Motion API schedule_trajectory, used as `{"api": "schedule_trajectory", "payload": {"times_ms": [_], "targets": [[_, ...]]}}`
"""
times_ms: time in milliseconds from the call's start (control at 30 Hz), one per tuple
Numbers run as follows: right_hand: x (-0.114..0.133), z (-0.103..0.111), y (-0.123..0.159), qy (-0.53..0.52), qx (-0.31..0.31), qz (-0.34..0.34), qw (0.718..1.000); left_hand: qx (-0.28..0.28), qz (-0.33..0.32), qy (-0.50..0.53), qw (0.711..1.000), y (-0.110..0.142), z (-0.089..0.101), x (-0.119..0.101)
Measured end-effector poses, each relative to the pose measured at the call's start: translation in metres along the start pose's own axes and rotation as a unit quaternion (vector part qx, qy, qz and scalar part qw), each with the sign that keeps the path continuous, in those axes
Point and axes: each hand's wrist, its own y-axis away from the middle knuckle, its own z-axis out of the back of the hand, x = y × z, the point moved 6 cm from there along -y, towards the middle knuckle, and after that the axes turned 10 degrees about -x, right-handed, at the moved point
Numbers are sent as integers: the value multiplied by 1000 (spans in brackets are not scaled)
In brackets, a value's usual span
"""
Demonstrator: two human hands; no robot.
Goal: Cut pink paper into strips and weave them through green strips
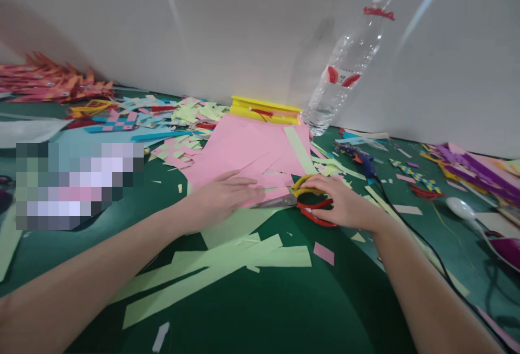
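Observation:
My right hand grips a pair of scissors with one yellow and one red handle loop. The metal blades point left, along the near edge of a pink paper sheet. On that near edge my left hand lies with its fingers stretched out flat, close to the blade tips. Part of the pink paper and the tips of the blades are hidden. Under the near edge lies pale green paper, and closer to me several pale green paper strips overlap. A single green strip rests on the pink sheet.
A clear plastic bottle leans by the wall behind a yellow folded piece. To the right lie a blue glue gun with a black cable, and a white plastic spoon. Paper scraps spread at the back left.

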Motion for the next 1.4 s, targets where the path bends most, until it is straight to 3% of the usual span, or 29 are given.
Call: {"api": "schedule_trajectory", "payload": {"times_ms": [200,433,767,1400], "targets": [[-3,2,0,8,-14,-2,1000,-73,-27,-44,996,1,20,-2],[-9,1,2,17,0,-18,1000,-13,-43,-61,997,6,11,5],[-3,2,1,10,-2,-4,1000,-17,-41,-33,998,6,5,10],[-1,-1,0,8,2,1,1000,48,8,-12,999,6,-3,9]]}}
